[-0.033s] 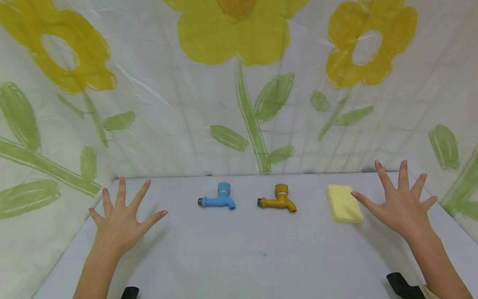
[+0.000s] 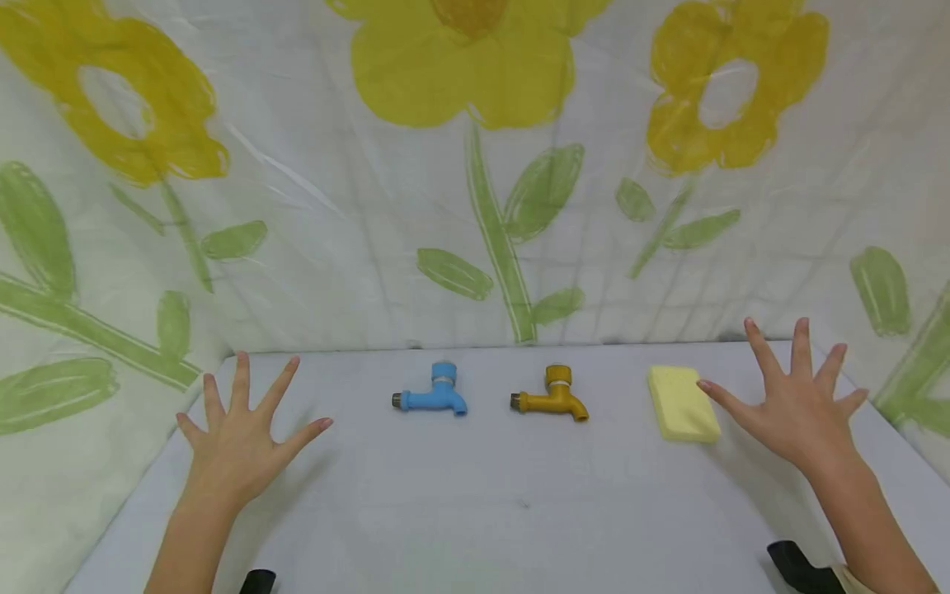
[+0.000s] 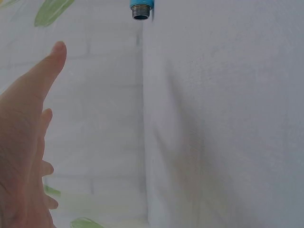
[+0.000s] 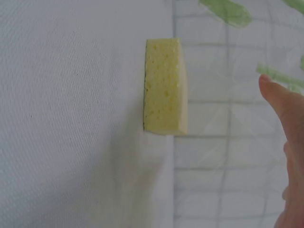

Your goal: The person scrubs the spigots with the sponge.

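Observation:
Fingers spread wide, my left hand hovers over the left side of the white table, holding nothing. To its right lies a blue tap, whose grey threaded end shows at the top of the left wrist view. A mustard-yellow tap of the same shape lies right of the blue one, its spout pointing right. On the right, a pale yellow sponge lies flat. My right hand is raised beside it with fingers splayed and nothing held; in the head view its thumb tip overlaps the sponge's edge.
The white table ends at the back against a pale hanging sheet painted with yellow flowers and green leaves. The sheet also rises along both sides. Black wrist-worn pieces show near the bottom edge.

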Demonstrator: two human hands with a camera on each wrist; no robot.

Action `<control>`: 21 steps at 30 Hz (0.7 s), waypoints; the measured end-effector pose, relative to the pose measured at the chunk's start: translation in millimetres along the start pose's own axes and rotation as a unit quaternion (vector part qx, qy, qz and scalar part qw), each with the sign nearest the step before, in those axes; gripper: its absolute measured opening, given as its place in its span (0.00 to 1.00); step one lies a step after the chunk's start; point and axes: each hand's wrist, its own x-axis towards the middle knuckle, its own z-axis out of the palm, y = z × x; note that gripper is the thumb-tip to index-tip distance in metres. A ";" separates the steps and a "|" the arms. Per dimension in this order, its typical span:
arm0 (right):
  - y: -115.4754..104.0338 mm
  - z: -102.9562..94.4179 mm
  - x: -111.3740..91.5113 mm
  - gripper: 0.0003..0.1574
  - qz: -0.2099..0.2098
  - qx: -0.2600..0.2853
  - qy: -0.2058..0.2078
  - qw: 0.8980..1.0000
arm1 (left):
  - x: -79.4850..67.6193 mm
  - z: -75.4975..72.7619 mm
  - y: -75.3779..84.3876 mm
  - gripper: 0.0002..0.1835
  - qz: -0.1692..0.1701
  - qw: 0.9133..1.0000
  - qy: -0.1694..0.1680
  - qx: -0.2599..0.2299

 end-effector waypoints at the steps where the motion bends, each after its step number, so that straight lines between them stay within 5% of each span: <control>1: 0.1 0.1 0.1 0.69 -0.001 0.000 0.000 1.000 | -0.2 -0.1 0.0 0.54 0.000 1.000 0.001 0.001; 21: 7.0 4.1 -5.4 0.68 -0.014 0.006 -0.019 1.000 | -0.1 3.0 1.3 0.52 0.000 1.000 -0.006 -0.005</control>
